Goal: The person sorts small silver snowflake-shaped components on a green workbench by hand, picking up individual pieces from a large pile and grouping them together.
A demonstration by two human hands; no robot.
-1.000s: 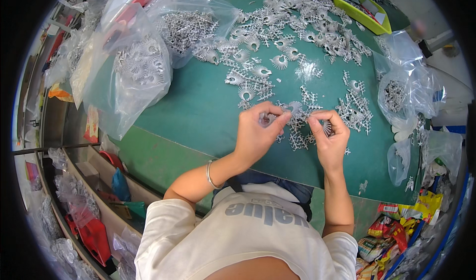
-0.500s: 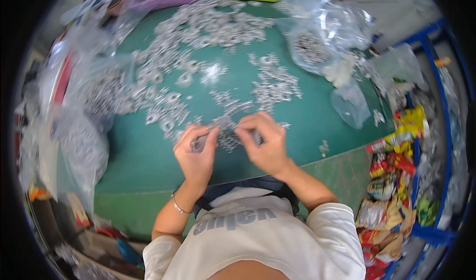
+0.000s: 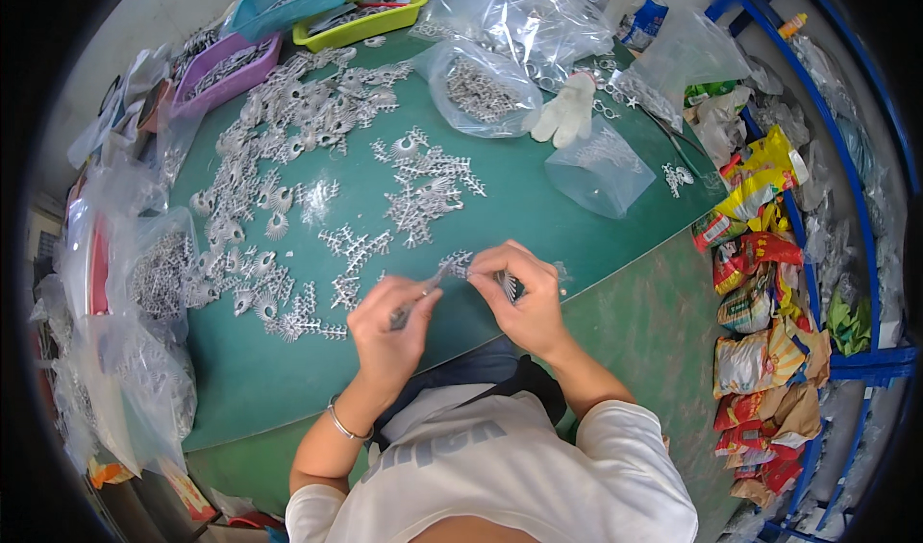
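Over the near edge of the table [image 3: 519,207], the left hand [image 3: 392,324] and right hand [image 3: 522,293] are close together, thumbs and fingertips nearly closed, likely for a light, steady hold: the right curls round a fan-shaped piece [image 3: 511,285], the left round a blurred grey piece [image 3: 399,318]. Loose metal parts [image 3: 423,197] lie across the table's middle and left, perhaps spread for easy reach, and trays [image 3: 236,84] stand along its far edge

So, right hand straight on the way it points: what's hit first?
Likely the small silver, spiky metal-looking piece just off the right hand, unless already held; beyond it, loose silver branching metal-looking pieces. Depth is unclear.
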